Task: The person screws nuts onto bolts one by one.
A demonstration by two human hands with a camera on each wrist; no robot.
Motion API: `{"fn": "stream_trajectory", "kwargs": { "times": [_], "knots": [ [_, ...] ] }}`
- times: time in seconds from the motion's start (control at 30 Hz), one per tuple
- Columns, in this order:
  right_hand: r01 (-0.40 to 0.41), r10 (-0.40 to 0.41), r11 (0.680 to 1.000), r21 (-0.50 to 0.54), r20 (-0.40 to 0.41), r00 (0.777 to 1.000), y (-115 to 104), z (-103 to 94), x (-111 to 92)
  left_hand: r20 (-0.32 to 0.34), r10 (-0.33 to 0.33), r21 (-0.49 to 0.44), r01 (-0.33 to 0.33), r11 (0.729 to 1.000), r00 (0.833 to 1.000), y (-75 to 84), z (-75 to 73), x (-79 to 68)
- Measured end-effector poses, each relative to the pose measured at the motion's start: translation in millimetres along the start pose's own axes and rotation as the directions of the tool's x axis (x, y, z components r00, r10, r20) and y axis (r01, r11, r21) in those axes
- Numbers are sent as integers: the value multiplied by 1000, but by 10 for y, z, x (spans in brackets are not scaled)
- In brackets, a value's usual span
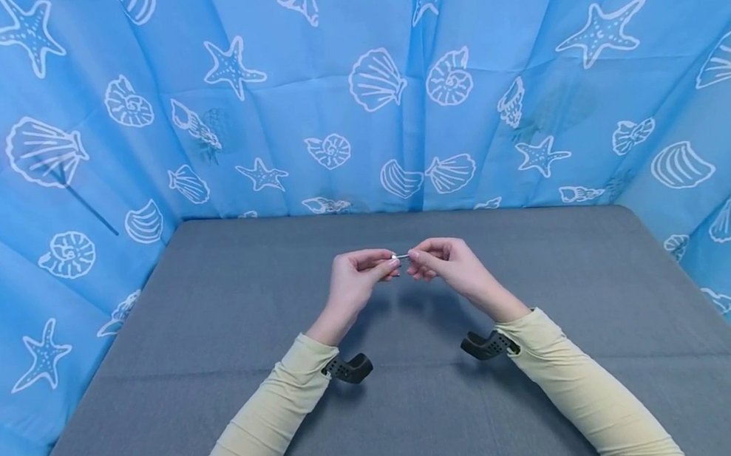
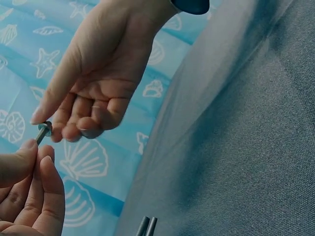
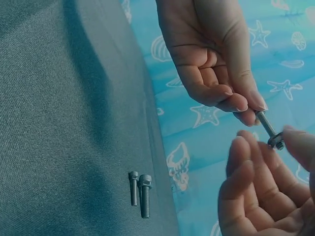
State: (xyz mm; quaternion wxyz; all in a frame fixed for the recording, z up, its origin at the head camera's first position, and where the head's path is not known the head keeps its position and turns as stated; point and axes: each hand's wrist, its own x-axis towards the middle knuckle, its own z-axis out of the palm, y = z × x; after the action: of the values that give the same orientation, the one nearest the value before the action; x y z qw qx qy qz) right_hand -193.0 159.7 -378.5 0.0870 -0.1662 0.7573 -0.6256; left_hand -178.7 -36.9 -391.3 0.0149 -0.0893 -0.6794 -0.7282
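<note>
My left hand point(image 1: 357, 277) pinches a thin silver threaded bolt point(image 3: 266, 122) between thumb and fingertips, above the grey surface. Toward the bolt's other end sits a small nut point(image 3: 275, 141), which my right hand point(image 1: 451, 263) pinches with its thumb and index finger. The bolt spans the short gap between both hands. In the left wrist view, my left hand point(image 2: 32, 191) is at lower left and my right hand point(image 2: 106, 73) above it. The end of the bolt within my left fingertips is hidden.
Two more bolts, a thinner one point(image 3: 134, 188) and a thicker one point(image 3: 145, 196), lie side by side on the grey cloth-covered table point(image 1: 257, 403). Behind the table hangs a blue curtain point(image 1: 325, 98) with white shells and starfish. Black wrist mounts point(image 1: 351, 368) stick out from both sleeves.
</note>
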Motion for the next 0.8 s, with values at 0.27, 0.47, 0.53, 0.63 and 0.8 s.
{"fn": "stream_trajectory", "kwargs": {
  "times": [0.27,0.47,0.53,0.63,0.8],
  "knots": [
    [51,-52,996,68,23,998,19,-19,-9,4,-7,-15,7,1000,1000,10,-22,-6],
    [26,-26,1000,-1,12,1000,18,-6,22,11,-1,-7,1,1000,1000,10,-28,-3],
    [17,-16,1000,-26,21,1000,20,-1,25,9,0,-2,0,1000,1000,6,-30,-3],
    [30,-30,999,-15,36,999,31,-5,18,3,-1,-3,1,1000,1000,-4,-34,0],
    [90,-92,995,43,52,994,43,-17,16,2,-13,-5,13,1000,1000,-7,-40,0]
  ]
}}
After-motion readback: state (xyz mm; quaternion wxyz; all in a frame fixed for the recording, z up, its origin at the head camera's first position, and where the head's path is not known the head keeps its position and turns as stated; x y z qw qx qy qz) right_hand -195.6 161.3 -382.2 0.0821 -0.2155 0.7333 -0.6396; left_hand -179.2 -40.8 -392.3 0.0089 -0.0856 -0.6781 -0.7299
